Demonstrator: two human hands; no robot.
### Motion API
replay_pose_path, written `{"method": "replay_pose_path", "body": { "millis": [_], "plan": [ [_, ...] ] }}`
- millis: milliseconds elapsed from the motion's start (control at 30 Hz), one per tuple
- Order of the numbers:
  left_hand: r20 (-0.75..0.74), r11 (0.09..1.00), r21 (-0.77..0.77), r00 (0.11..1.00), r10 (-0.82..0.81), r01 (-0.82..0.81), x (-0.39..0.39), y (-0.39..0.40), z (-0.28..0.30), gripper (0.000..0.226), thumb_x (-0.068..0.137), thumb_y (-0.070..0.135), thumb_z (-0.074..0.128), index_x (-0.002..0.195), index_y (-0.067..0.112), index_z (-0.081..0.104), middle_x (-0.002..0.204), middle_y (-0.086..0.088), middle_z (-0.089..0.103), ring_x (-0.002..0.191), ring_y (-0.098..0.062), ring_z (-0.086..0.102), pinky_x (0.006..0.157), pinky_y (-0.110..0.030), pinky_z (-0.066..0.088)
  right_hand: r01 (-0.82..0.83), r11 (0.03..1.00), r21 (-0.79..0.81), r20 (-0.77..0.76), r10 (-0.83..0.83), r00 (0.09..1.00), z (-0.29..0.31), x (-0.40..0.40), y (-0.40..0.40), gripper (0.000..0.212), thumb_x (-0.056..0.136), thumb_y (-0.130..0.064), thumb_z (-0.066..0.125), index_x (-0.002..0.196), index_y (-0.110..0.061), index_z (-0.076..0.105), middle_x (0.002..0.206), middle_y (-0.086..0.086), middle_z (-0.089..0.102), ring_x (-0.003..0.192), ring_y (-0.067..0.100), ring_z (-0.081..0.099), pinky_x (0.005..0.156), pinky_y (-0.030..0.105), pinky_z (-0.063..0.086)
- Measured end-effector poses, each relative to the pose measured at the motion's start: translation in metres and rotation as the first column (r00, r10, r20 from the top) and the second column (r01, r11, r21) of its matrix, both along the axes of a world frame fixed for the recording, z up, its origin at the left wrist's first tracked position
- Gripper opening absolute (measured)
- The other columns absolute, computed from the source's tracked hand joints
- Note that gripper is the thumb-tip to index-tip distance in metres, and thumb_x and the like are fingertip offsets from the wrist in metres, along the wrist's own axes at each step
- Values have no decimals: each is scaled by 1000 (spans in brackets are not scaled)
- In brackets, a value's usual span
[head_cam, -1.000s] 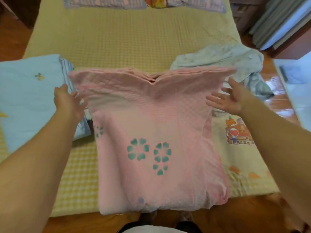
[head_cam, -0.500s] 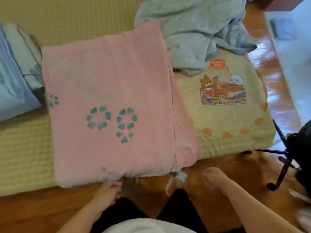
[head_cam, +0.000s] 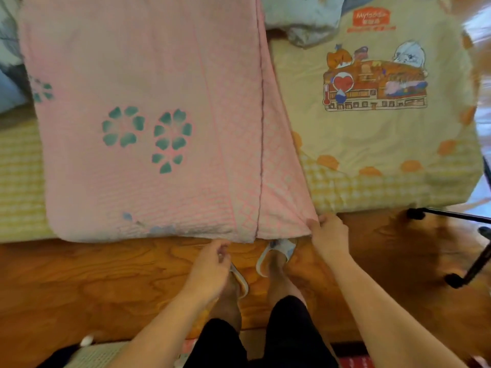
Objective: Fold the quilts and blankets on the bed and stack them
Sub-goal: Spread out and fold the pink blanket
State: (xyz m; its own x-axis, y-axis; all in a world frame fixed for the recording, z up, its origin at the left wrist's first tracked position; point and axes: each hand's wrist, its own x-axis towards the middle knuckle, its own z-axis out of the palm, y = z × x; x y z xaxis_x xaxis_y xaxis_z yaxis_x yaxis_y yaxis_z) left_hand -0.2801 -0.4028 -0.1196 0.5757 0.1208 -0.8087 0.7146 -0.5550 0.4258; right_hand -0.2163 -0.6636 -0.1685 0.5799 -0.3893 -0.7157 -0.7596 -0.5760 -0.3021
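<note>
- One pink quilt [head_cam: 138, 115] lies part-folded across the bed's near edge; you haven't stacked it.
- Your right hand [head_cam: 329, 235] pinches its near right corner.
- Your left hand [head_cam: 212, 264] curls at the near hem; grip unclear.
- Right: yellow quilt [head_cam: 372, 144] and grey blanket [head_cam: 303, 19] look unfolded.

Pink quilt [head_cam: 148, 115] fills the upper left, right hand [head_cam: 328, 235] pinching its bottom-right corner, left hand [head_cam: 210, 266] curled at the lower edge, yellow cartoon blanket [head_cam: 372, 134] upper right.
</note>
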Motion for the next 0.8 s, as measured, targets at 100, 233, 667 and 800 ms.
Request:
{"method": "replay_pose_path", "body": {
  "millis": [100, 233, 667, 800],
  "plan": [
    [38, 991, 97, 995, -97, 93, 23, 9, -6, 30, 99, 12, 53, 126, 21, 61, 113, 2, 62, 103, -17, 59, 84, -29, 45, -200, 969, -144, -54, 194, 980, 6, 11, -29, 23, 96, -29, 61, 108, -11, 57, 97, 7, 61, 86, 29, 57, 66, 33, 38],
    [-67, 959, 242, 989, -135, 147, 29, 48, -20, 34, 96, 10, 52, 128, 14, 62, 124, -9, 65, 114, -29, 61, 84, -30, 43, -427, 785, -449, 138, 533, 835, 6, 29, -16, 14, 90, -5, 55, 104, -3, 56, 104, 17, 56, 99, 38, 53, 75, 38, 38],
    [-237, 981, 117, 964, -125, 156, -25, 52, -23, 16, 103, 15, 48, 111, 21, 62, 95, 1, 63, 61, -13, 54, 50, -25, 38, -590, 798, 124, 146, 573, 806, 22, 8, 38, 30, 102, -30, 49, 125, -16, 61, 117, 8, 67, 109, 32, 60, 93, 40, 44],
    [-229, 978, 83, 959, -169, 192, -30, 42, -23, 18, 104, 16, 47, 111, 24, 61, 92, 8, 61, 63, -14, 57, 54, -25, 40, -532, 842, -86, 72, 538, 840, 21, -35, -66, 35, 95, -46, 49, 82, -21, 69, 96, -8, 59, 101, 31, 54, 95, 43, 40]
  ]
}}
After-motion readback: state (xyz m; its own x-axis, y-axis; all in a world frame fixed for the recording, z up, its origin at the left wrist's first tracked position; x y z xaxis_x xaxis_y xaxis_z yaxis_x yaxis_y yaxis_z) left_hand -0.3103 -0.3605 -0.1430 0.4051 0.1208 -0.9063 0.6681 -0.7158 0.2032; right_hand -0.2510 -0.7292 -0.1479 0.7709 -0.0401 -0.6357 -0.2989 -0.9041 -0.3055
